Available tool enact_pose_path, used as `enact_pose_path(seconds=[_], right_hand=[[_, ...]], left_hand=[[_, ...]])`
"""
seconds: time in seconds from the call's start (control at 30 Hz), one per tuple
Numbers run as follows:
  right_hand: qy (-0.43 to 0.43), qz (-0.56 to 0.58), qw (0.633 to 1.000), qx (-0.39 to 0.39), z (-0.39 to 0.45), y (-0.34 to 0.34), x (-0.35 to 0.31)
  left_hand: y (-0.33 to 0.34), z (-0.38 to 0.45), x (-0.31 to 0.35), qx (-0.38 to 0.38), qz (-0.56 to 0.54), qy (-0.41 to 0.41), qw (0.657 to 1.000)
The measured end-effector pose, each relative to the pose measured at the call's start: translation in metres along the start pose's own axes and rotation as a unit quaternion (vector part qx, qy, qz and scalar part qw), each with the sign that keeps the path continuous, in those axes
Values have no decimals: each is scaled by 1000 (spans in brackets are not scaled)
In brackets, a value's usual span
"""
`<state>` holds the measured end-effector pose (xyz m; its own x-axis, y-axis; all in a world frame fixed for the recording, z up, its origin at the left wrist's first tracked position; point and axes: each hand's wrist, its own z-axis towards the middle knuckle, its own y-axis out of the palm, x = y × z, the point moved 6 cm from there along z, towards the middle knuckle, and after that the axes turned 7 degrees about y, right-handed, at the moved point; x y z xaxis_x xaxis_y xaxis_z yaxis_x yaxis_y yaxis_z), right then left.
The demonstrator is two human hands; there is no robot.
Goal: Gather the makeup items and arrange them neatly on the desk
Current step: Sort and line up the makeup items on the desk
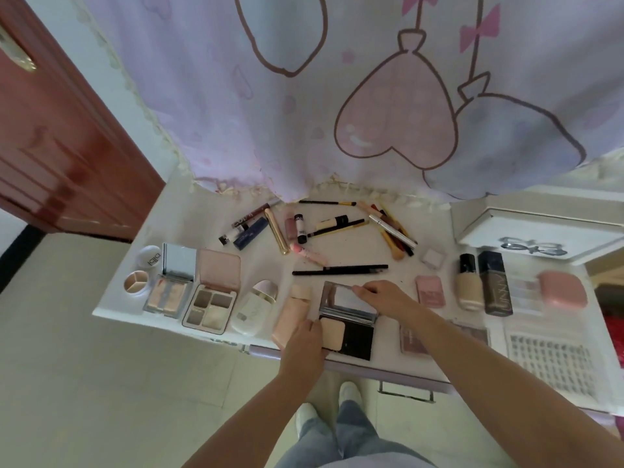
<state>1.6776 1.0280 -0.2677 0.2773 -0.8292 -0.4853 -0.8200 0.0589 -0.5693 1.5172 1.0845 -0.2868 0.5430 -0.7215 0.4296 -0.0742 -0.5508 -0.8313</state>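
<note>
An open black powder compact lies at the front middle of the white desk. My right hand pinches the top edge of its raised mirror lid. My left hand holds the compact's base at its left side. Left of it lie a pink tube, a white bottle, an open eyeshadow palette, a highlighter palette and a round concealer pot. Pencils, brushes and lipsticks lie scattered at the back. Two foundation bottles lie to the right.
A printed pink curtain hangs over the desk's back edge. A white box stands at the back right, with a pink case and a lash tray below it. A red-brown door is on the left.
</note>
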Motion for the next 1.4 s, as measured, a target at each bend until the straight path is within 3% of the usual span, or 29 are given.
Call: enact_pose_path(seconds=[0.13, 0.23, 0.33, 0.43, 0.53, 0.8, 0.9, 0.97, 1.03, 1.17, 1.4], right_hand=[[-14, 5, 999, 36, -9, -7, 3], [-34, 42, 990, 127, -24, -22, 21], [-64, -68, 972, 215, -44, -32, 52], [-62, -284, 936, 196, -56, -21, 90], [-15, -357, 926, 118, -60, 0, 122], [-38, -291, 946, 135, -57, -2, 109], [-56, -134, 982, 124, -72, -17, 96], [-90, -55, 988, 110, -87, -35, 80], [-133, -9, 988, 78, -104, -59, 59], [-247, -15, 964, 94, -146, -119, 10], [-311, 121, 902, 275, -194, -208, -40]], left_hand=[[-3, -1, 0, 0, 6, 4, 1000], [-8, -4, 1, 27, 7, 19, 999], [-15, -9, 6, 70, 21, 49, 996], [-16, -12, 15, 106, 23, 97, 989], [-12, -9, 29, 108, 13, 143, 984], [-8, 1, 62, 60, -21, 205, 977], [-18, 8, 70, 5, -148, 144, 978], [-31, 14, 78, -48, -333, 48, 940], [-52, 19, 95, -82, -494, 3, 865], [-112, 28, 138, -70, -551, 79, 828], [-210, 29, 189, 101, -668, 132, 725]])
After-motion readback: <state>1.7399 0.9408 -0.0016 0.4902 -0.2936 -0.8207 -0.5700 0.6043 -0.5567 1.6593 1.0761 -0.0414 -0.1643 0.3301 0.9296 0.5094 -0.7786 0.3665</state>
